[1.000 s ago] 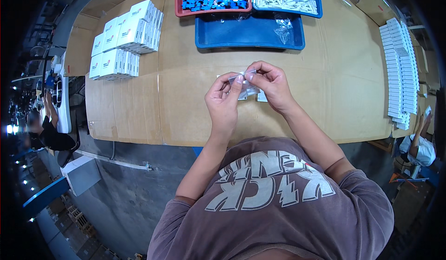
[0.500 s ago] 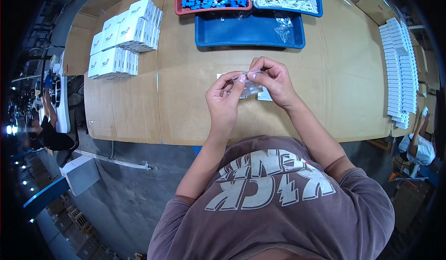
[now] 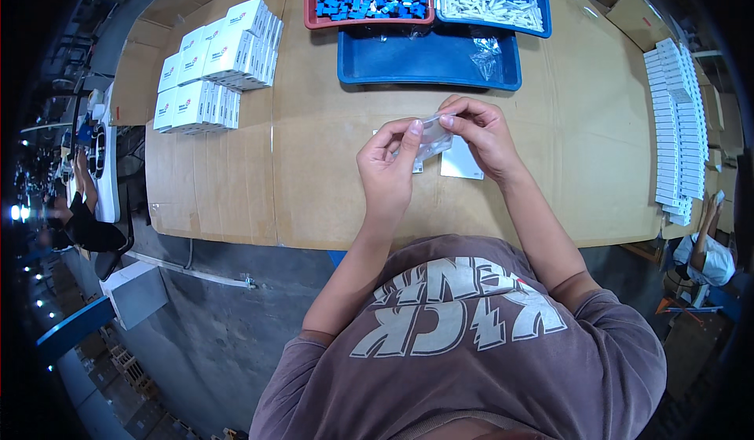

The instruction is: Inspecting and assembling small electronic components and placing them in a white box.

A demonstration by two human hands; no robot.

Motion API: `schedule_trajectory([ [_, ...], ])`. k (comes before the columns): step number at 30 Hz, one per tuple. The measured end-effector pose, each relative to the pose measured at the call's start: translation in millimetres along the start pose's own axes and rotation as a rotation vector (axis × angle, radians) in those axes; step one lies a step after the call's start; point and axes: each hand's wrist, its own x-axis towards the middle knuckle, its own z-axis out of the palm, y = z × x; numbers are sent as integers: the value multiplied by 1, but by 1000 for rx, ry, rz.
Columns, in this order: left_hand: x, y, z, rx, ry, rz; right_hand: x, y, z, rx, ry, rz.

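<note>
Above the cardboard-covered table, a small clear plastic bag is stretched between my two hands. My left hand pinches the bag's left side, thumb on top. At the bag's upper right edge, the thumb and fingers of my right hand are closed on it. What the bag contains, if anything, is too small to make out. A flat white box or card lies on the table beneath my right hand. Another white piece shows partly beside it, mostly covered by my left hand and the bag.
Beyond my hands is a blue tray with clear plastic bags. Behind it, a red tray holds blue parts and another blue tray holds white sticks. White boxes are stacked left; more white boxes stand right. Other people work at both sides.
My hands have drawn slightly apart and the bag's top edge is spread wider. More of the white box or card below shows. The whole view has shifted a little.
</note>
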Motion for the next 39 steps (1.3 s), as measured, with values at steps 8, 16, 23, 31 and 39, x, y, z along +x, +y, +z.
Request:
schedule_trajectory([
  [8, 3, -1, 6, -45, -2, 81, 1, -8, -5, 98, -107, -23],
  [16, 21, -12, -24, -197, -229, -547, 6, -18, -10, -96, -130, -50],
  [23, 14, -19, -27, -261, -86, -433, 2, -29, -25, -282, -207, -44],
  [31, 14, -24, -30, -142, -17, -305, 1, -20, -21, -262, -110, 78],
  [39, 9, -26, -27, -128, 5, -290, -2, 2, -3, -322, -123, 50],
])
